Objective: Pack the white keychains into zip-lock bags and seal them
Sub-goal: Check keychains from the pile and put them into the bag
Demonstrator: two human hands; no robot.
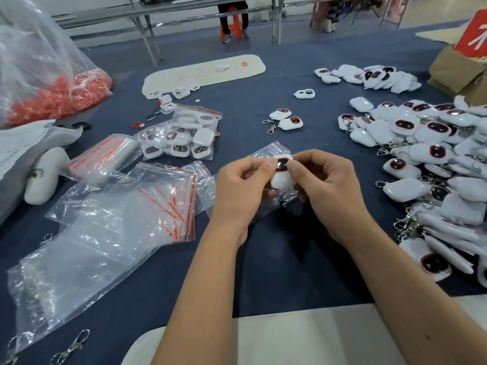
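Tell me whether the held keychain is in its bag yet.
Cannot tell: both hands pinch the keychain against a clear zip-lock bag, hiding the bag's mouth.

Both hands meet over the middle of the blue-covered counter. The left hand and right hand pinch one white keychain between them — dark face up, a zip-lock bag behind it. Loose keychains heap along the right edge; empty bags lie left, filled bags just beyond them.

partial white char on red sign, rest unreadable.
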